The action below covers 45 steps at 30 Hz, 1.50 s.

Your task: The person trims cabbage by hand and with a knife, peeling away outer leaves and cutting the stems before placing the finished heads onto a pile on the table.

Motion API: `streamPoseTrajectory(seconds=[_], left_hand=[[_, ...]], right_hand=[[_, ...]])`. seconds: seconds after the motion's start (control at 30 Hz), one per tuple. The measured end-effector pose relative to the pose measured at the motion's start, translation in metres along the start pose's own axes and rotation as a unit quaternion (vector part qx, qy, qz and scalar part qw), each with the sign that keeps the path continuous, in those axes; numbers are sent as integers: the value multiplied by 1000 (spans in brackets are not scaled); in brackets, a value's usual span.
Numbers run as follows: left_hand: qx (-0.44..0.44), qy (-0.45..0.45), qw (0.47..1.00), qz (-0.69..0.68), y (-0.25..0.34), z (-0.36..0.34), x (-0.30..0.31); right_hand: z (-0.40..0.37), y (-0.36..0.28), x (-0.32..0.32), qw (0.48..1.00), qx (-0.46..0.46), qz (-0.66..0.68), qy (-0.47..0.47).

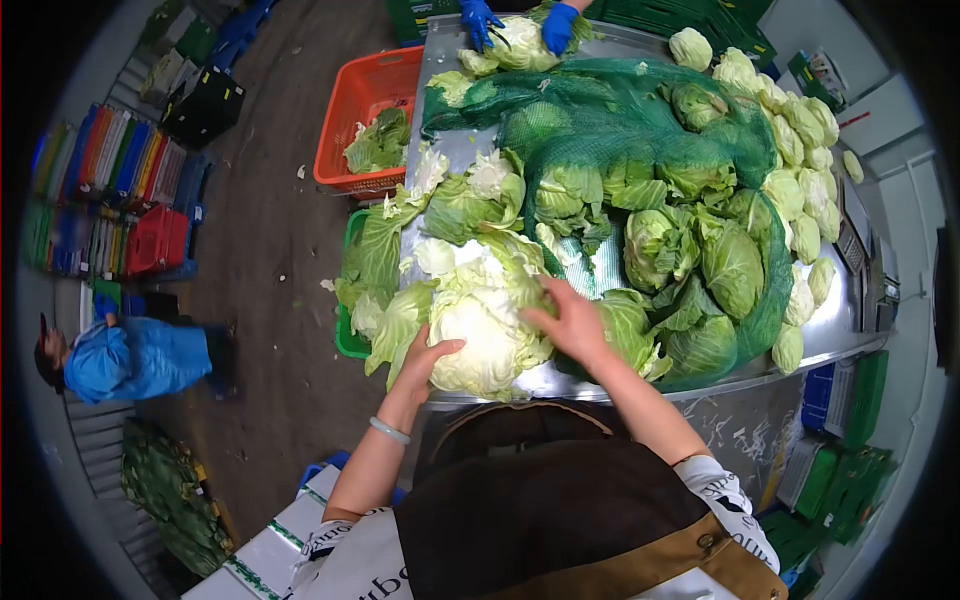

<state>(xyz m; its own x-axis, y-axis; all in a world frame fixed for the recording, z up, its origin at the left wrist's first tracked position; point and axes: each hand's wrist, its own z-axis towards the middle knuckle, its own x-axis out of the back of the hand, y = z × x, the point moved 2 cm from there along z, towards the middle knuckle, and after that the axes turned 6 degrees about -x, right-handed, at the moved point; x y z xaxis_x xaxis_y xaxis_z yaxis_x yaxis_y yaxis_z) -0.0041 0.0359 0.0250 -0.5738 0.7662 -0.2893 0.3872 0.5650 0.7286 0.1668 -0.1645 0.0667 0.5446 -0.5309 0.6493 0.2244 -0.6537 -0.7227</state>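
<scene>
Head view. Pale, round, leafy cabbage (475,335) resting on the silver metal counter (842,315), close to its near left corner. Bare left hand (425,360): half open, thumb spread over the left side, fingers partly hidden; holding on, likely to stop a round head from rolling. Bare right hand (572,322): fingers bent against the leaves on the right side; cannot tell whether pinching one.

Green mesh net (600,90) spread over the middle of the counter, with green leafy cabbages (733,265) lying in it toward the near edge; probably laid so to keep heads together and reachable. Smooth pale-green cabbages (805,190) heaped along the right edge, presumably to stay separate from the netted ones. Loose green leaves (375,245) draped over the left edge, above a green plastic crate (345,338). Orange plastic crate (338,120) farther along that edge, leaves inside; apparently placed to receive them. At the far edge, a co-worker's blue-gloved hands (480,22) on another cabbage (522,48).

Writing: dark letters on white printed sleeve (722,490), broken by folds; no whole word legible. No brand readable on crates.
</scene>
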Motion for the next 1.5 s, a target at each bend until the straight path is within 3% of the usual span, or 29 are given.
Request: streamPoseTrajectory(seconds=[0.03,0.1,0.17,0.2,0.3,0.33,0.43,0.5,0.6,0.7,0.73,0.77,0.83,0.97,1.03,1.13,1.23,1.3,1.33,1.43,1.5], left_hand=[[-3,0,1000,-11,-2,0,-1],[-12,2,999,-32,-5,2,0],[-37,-32,998,-43,2,-5,5],[-50,-50,996,-48,5,-8,8],[-102,-133,984,-66,12,-9,16],[-97,-148,983,-47,22,-10,13],[-96,-152,984,7,34,-11,10],[-73,-157,984,31,43,-12,2],[-76,-206,969,110,47,-7,-8],[-121,-248,937,217,48,0,-10],[-139,-255,928,234,51,0,-11],[-158,-262,918,252,53,0,-13],[-189,-253,919,236,64,-10,-25],[-280,-244,911,178,57,-9,-17],[-175,-258,947,76,43,-5,-4],[-90,-201,969,-115,12,4,23],[-86,-173,944,-269,1,11,27],[-56,-168,923,-341,-5,20,26],[-73,-144,937,-310,-5,26,22],[-129,-145,942,-275,9,30,-2],[-148,-151,937,-277,13,33,-10]], right_hand=[[-1,-4,-11,992,107,-58,46],[-2,-17,-15,983,142,-69,93],[23,20,-25,986,-7,64,154],[31,28,-23,987,-32,-6,155],[43,82,-45,980,22,-100,172],[44,66,-30,992,-83,-66,66],[38,13,4,994,21,32,102],[26,-30,24,987,112,84,76],[11,-85,28,962,264,-52,-51],[39,-80,23,972,178,-81,-126],[49,-79,28,982,171,8,-84],[58,-75,35,986,109,-14,-124],[71,-51,23,990,106,26,-86],[77,19,-11,985,-57,35,-156],[59,46,-21,976,-136,79,-149],[44,85,-26,983,-123,115,-69],[28,26,26,993,-111,12,-35],[18,-13,39,991,-39,123,-32],[13,-27,37,984,-6,178,-28],[3,-72,30,981,85,170,-29],[2,-76,27,977,17,211,-14]])
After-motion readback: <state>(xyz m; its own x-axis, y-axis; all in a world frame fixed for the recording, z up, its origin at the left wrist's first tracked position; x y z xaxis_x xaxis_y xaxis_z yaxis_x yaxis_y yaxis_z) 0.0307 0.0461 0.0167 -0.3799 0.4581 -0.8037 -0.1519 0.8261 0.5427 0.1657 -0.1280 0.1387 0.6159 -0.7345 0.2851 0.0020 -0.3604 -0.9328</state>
